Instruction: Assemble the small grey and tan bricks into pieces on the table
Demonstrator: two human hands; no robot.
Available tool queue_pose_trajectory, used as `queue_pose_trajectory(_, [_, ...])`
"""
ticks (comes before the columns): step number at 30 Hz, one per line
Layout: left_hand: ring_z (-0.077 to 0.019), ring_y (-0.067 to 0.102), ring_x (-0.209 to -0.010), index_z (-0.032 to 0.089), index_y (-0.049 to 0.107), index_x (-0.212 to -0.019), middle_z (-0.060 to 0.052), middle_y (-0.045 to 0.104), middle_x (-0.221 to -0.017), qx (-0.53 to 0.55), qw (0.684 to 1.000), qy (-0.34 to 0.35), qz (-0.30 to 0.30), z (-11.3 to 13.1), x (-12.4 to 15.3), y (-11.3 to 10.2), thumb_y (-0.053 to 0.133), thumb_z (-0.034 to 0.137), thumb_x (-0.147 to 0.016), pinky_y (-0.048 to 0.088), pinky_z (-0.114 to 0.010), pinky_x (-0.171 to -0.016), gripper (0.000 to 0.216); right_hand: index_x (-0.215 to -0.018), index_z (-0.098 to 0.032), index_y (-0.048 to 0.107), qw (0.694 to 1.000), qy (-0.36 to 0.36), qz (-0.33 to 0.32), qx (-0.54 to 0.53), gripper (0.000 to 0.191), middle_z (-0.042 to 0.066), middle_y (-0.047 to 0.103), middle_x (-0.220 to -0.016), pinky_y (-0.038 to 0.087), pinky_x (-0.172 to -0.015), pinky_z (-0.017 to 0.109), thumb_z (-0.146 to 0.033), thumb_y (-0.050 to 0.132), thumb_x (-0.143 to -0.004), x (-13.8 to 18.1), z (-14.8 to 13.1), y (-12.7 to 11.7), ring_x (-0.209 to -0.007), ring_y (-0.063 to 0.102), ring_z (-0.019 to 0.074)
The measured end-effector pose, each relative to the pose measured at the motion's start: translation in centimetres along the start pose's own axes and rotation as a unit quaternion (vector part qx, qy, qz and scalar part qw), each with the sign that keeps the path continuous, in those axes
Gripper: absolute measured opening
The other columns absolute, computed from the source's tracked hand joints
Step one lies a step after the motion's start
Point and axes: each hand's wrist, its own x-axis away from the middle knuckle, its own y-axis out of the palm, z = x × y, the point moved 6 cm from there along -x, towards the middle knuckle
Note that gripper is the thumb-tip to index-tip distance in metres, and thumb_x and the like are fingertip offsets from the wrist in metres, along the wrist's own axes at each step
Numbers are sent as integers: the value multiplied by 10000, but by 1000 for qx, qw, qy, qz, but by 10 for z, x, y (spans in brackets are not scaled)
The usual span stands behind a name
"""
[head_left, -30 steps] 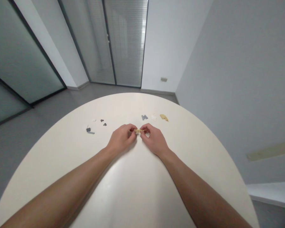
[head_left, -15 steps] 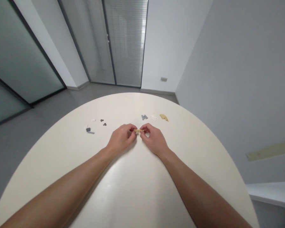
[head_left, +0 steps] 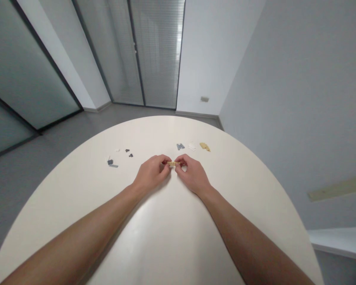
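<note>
A small tan plastic building piece (head_left: 173,163), flat and narrow, sits between the person's two hands, out in front of their body. The left hand (head_left: 151,173) and the right hand (head_left: 193,174) are both curled closed, pinching it from either end, with their knuckles almost meeting around it. From where I stand, I can't tell whether the piece is lifted off the tabletop or resting on it.

Both forearms reach in from the near edge of a round cream table (head_left: 231,190). Beyond the right hand lie three small groups: a grey plastic piece (head_left: 180,146), a white plastic piece (head_left: 192,146) just beside it, and a tan plastic piece (head_left: 205,146) a little farther along. Beyond the left hand are two dark grey bits (head_left: 127,150), a tiny white bit (head_left: 117,150), and a grey plate with a dark piece on it (head_left: 110,162).

Past the table is a grey floor (head_left: 47,134). Straight ahead stands a glass door with blinds (head_left: 157,51), with frosted glass panels (head_left: 23,67) off to the left and a pale grey wall (head_left: 269,79) on the right.
</note>
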Motion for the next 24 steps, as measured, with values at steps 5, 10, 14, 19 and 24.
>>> queue_pose_trajectory(5, [-192, 641, -806, 232, 703, -998, -32, 736, -913, 2, 1000, -4, 0, -1, 0, 1, 557, 293, -904, 470, -332, -741, 185, -948, -231, 644, 1000, 1, -1, -1, 88, 31, 725, -909, 491, -810, 324, -263, 595, -883, 0, -1, 0, -841, 659, 185])
queue_pose_trajectory(10, [-194, 641, -804, 240, 706, -999, -29, 731, -905, -2, 1000, -4, 2, -1, 1, 1, 554, 302, -909, 472, -335, -740, 187, -941, -238, 644, 1000, 2, 1, 2, 88, 24, 724, -897, 488, -800, 321, -252, 597, -869, 0, -1, 0, -829, 657, 185])
queue_pose_trajectory(14, [-194, 639, -798, 241, 706, -987, -26, 729, -896, -3, 1000, -3, 6, -1, 1, 0, 554, 302, -906, 466, -331, -734, 183, -945, -236, 646, 1000, 0, 2, 4, 101, 22, 720, -892, 483, -792, 320, -252, 592, -861, 0, 0, 0, -819, 651, 183])
queue_pose_trajectory(19, [-191, 637, -795, 235, 702, -986, -27, 732, -912, -4, 1000, -4, 7, -1, 1, -1, 557, 296, -896, 461, -326, -729, 181, -960, -240, 650, 1000, 1, 1, 4, 124, 19, 720, -909, 483, -801, 319, -238, 591, -851, 0, 0, 0, -827, 648, 183])
queue_pose_trajectory(24, [-196, 640, -800, 238, 705, -986, -22, 732, -900, -7, 1000, -8, 5, -2, 1, -1, 554, 299, -898, 446, -322, -705, 185, -959, -239, 651, 1000, 4, -2, 9, 138, 15, 715, -904, 476, -796, 314, -214, 589, -837, 0, -1, 0, -826, 642, 181])
